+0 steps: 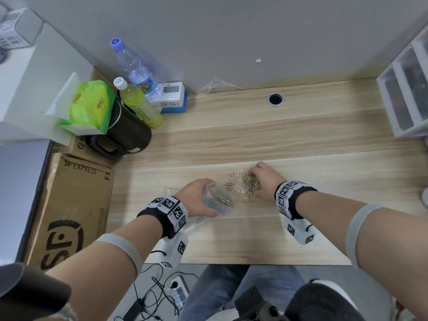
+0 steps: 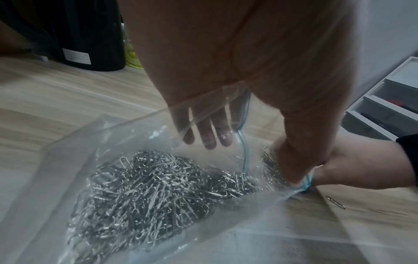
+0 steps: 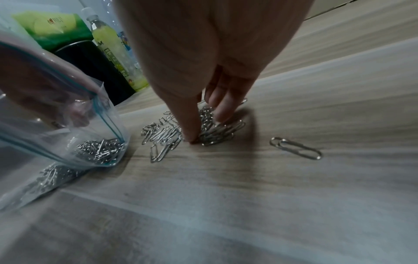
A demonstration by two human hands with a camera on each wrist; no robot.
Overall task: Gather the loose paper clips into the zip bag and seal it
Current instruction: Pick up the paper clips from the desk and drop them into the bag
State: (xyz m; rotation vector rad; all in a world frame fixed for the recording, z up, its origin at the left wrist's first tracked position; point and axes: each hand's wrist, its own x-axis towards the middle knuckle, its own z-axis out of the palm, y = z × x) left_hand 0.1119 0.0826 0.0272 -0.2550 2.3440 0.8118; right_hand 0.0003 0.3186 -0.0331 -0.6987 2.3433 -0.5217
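Pale wood-grain counter (image 1: 278, 140) ran under both of your hands, against a grey wall. Your left hand (image 1: 196, 198) gripped the mouth of the clear zip bag (image 2: 68, 160), fingers (image 2: 209, 135) inside the opening and thumb on the outside at the blue zip strip, holding it open toward your right hand. Inside the bag, a heap of silver paper clips (image 2: 144, 194) lay below your left palm, with the bag's lower part resting on the counter.

Your right hand (image 1: 266, 179) was down on the loose pile of paper clips (image 3: 212, 130), just beside the bag's mouth, thumb tip on the counter and fingers curled over the clips, pinching a bunch of them. More clips lay spread between your two hands. One single paper clip (image 3: 296, 147) lay apart, on the outer side of your right hand.

Beyond your left hand stood a black kettle (image 1: 129, 133), a yellow-green drink bottle (image 1: 139, 105), a clear water bottle (image 1: 134, 68) and a green tissue pack (image 1: 90, 105). Past your right hand, at the counter's far edge, stood white drawer units (image 1: 407, 93).
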